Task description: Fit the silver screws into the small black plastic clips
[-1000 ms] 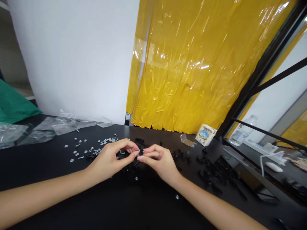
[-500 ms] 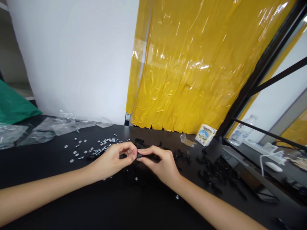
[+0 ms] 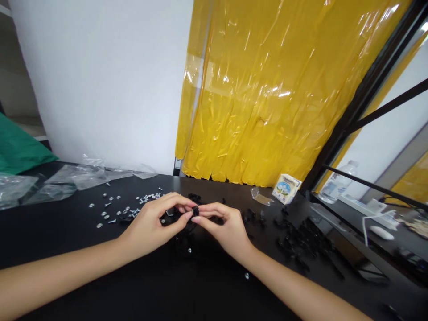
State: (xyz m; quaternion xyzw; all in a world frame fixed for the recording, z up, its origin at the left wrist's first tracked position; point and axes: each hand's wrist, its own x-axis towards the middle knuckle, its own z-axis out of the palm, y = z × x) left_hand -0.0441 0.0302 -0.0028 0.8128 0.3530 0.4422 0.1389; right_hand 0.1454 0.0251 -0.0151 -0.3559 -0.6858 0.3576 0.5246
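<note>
Between the fingertips of both hands is a small black part (image 3: 195,211), its exact kind too small to make out. My left hand (image 3: 157,219) pinches it from the left with thumb and fingers. From the right, my right hand (image 3: 227,223) grips the same part between thumb and forefinger. Loose screws (image 3: 147,198) lie in a pile behind my left hand, with silvery washers (image 3: 99,225) scattered to its left. Small black pieces (image 3: 249,216) are spread on the table (image 3: 133,285) behind and to the right of my right hand.
Clear plastic bags (image 3: 87,176) and green cloth (image 3: 23,147) are at the left. A small box (image 3: 286,189) stands before the yellow plastic curtain (image 3: 261,111). More black parts (image 3: 304,240) lie at right, near a shelf with a bottle (image 3: 337,183) and white mouse (image 3: 381,232).
The fingers of my left hand have shifted and straightened somewhat around the small black part, which now shows more. My right hand stays almost in place.
</note>
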